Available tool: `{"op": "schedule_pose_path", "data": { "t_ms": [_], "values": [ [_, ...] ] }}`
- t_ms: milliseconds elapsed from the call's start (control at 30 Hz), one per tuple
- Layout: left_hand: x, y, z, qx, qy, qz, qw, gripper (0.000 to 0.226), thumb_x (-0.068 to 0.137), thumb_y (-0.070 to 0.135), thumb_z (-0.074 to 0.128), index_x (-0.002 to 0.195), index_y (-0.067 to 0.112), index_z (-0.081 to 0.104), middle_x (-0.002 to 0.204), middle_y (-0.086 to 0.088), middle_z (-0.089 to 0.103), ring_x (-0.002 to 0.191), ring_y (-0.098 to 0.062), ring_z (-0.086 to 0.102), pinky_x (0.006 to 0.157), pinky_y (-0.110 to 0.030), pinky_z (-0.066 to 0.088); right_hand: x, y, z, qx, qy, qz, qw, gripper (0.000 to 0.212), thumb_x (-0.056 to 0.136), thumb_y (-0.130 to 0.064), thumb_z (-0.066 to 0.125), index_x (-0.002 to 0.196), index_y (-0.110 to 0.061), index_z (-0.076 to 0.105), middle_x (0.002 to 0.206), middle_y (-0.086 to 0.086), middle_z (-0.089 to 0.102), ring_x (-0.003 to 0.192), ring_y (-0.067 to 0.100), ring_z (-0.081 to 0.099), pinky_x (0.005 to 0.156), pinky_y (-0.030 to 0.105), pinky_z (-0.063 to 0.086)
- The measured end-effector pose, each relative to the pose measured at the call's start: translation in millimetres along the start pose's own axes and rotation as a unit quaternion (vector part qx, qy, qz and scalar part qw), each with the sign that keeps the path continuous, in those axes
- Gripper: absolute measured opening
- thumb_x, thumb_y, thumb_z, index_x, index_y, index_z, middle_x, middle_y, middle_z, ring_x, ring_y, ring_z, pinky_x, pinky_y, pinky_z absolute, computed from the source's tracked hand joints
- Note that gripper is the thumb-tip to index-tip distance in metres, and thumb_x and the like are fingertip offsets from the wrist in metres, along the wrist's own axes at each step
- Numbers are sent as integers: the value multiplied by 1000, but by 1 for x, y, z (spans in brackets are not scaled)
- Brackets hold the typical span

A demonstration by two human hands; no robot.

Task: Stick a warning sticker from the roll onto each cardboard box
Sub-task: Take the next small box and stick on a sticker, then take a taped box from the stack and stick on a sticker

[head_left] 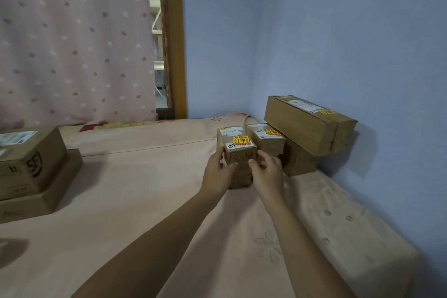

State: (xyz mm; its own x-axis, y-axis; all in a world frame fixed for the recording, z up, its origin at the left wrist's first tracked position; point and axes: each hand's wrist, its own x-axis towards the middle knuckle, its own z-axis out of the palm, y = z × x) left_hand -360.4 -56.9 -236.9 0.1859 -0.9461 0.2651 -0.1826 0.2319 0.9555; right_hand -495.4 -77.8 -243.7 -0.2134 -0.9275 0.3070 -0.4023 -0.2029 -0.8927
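A small upright cardboard box [238,152] stands on the bed with a yellow and red warning sticker [240,140] on its top. My left hand [217,174] grips its left front side. My right hand [267,173] touches its right front edge, fingers curled. Right beside it stands a second small box [266,139] with its own sticker. A long box [307,126], also stickered at its far end, lies on top of another box [298,162] by the wall. The sticker roll is not in view.
Two stacked cardboard boxes [29,167] sit at the left on the pink bedsheet [145,201]. A blue wall [338,43] runs along the right. A dotted curtain [72,38] and a wooden window frame [175,38] are behind.
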Motion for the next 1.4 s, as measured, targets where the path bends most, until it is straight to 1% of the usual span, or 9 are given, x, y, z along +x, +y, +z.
{"op": "schedule_pose_path", "data": {
  "t_ms": [100,200,467,600,833,967,1100,1200,1400],
  "values": [
    [-1,-2,1,-20,-43,4,999,59,95,-1,59,125,47,44,116,27,53,94,32,49,70,4,39,0,11,4,4,1,50,999,57,97,-37,63,149,-20,47,152,4,42,139,27,45,111,48,44],
    [0,-5,1,-30,-78,3,997,66,95,-4,58,129,49,36,113,35,47,89,36,47,70,4,40,1,15,10,40,-22,82,996,74,84,-56,62,148,-24,47,145,0,56,134,27,52,108,50,48],
    [13,-19,10,-53,-97,-26,994,87,90,0,65,131,65,26,135,22,52,117,15,51,82,-6,48,4,24,20,108,-67,99,987,44,101,-25,60,145,-22,51,124,-6,60,119,12,56,109,41,47],
    [16,-19,13,-32,-95,-24,995,91,75,20,72,129,76,24,150,8,43,136,-7,46,104,-29,49,3,30,18,92,-89,94,987,36,104,-23,54,141,-23,54,131,-6,62,124,13,56,108,38,46],
    [22,-42,10,2,-105,-6,994,91,70,26,74,145,58,31,143,7,52,134,-20,50,104,-50,50,-7,37,20,80,-75,85,990,30,103,-23,57,133,-23,57,126,-7,64,120,13,59,106,37,48],
    [8,-35,-3,61,-107,-35,992,66,79,28,71,136,48,44,139,11,47,135,-18,44,108,-41,44,-19,33,30,60,-91,75,991,21,104,-21,55,123,-26,63,113,-12,65,114,11,60,96,30,48],
    [-3,-34,-39,144,-75,-79,984,77,94,30,64,159,21,22,151,6,26,144,-18,29,114,-33,31,-34,15,48,40,-130,51,989,20,103,-25,56,119,-23,69,106,-11,66,106,11,61,84,25,43],
    [-9,-32,-80,206,-51,-76,974,72,98,31,58,160,20,23,163,-1,23,145,-21,31,118,-38,29,-45,-5,69,34,-170,38,984,24,102,-28,58,122,-20,68,114,-6,68,110,12,62,85,26,42],
    [-29,-15,-182,320,-3,-58,946,62,98,33,57,154,19,36,156,-5,40,137,-26,41,113,-39,35,-68,-61,116,-15,-240,-43,970,34,102,-32,55,131,-18,65,134,-4,64,125,14,58,97,27,43]
  ]
}}
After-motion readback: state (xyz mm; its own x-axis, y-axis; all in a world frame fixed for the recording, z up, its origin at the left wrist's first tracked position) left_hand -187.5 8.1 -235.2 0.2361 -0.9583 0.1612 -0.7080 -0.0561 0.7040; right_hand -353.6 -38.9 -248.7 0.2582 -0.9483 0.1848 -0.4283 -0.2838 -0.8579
